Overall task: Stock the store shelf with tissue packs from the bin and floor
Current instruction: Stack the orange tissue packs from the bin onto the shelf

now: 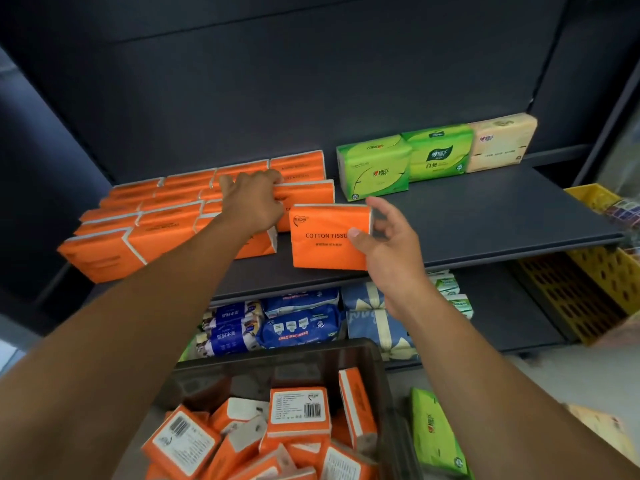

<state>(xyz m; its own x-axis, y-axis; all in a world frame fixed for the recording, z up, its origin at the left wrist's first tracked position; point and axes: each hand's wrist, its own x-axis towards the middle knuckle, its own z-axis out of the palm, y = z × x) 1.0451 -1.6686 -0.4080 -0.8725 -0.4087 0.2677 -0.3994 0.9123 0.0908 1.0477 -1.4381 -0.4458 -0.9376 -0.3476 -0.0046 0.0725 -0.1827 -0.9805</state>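
An orange "COTTON TISSUE" pack point(325, 237) stands upright near the front of the dark shelf point(485, 216); my right hand point(384, 237) grips its right end, thumb on the front face. My left hand point(254, 199) lies on the block of several orange packs point(159, 220) at the shelf's left, its fingers curled over another orange pack point(304, 197) at the block's right end. Below, a dark bin point(374, 362) holds several loose orange packs point(298, 414). A green pack point(436, 431) lies on the floor to the bin's right.
Two green packs point(405, 161) and a beige pack point(502, 142) stand at the shelf's back right. The lower shelf carries blue wipes packs point(298, 320) and blue-and-cream packs point(374, 323). A yellow crate point(595, 271) sits at the right. A beige pack point(602, 427) lies on the floor.
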